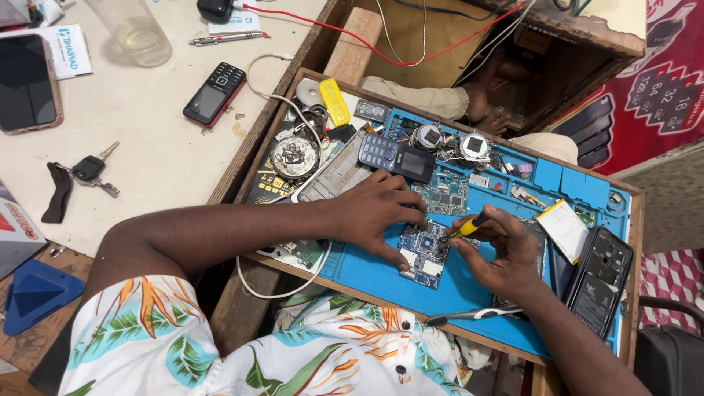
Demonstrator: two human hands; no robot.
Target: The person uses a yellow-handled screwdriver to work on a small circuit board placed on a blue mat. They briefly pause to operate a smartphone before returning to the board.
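Pinning blue circuit board [423,251] with spread left hand [378,213]; right hand [502,253] pinching yellow-handled screwdriver [465,227] beside board; slip could gouge traces.

**A small phone-repair workbench**

This is a repair shop for mobile phones; a blue work mat [469,290] lies in a wooden tray [632,242], strewn with bare circuit boards [424,251], loose parts and small components; a keypad phone [396,156] and an opened phone back [600,279] lie among them; a screwdriver with a yellow handle [466,226] and tweezers [473,315] are the tools in use; beside it, a worn counter [147,154] carries another handset [214,93], a smartphone [26,82], keys [92,170] and a pen [227,37]; red and white wires [381,51] trail across the bench.
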